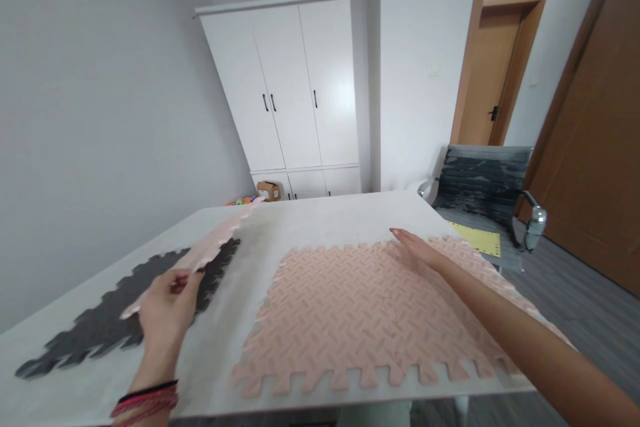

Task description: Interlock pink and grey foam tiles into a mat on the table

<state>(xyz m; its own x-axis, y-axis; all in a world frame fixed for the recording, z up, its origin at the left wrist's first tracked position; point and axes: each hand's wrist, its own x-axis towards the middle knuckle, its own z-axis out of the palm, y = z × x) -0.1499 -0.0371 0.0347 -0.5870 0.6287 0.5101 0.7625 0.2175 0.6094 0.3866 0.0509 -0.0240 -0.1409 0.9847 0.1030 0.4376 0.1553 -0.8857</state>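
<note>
My left hand (170, 300) is closed on the near edge of a pink foam mat tile (213, 243), which is tilted up on its edge. Beneath and beside that tile, a dark grey foam mat tile (107, 317) with toothed edges lies on the table. To the right, a broad pink foam mat (335, 307) with a raised bar pattern lies flat; a seam seems to run through its middle. Over its far edge hovers my right hand (413, 247), fingers stretched out, holding nothing; whether it touches the mat I cannot tell.
All the mats are on a white table (310, 220). Beyond its right edge stands a dark chair (483, 180) with a yellow sheet (475, 238) on its seat. A white cabinet (300, 87) and a cardboard box (269, 191) are behind the table.
</note>
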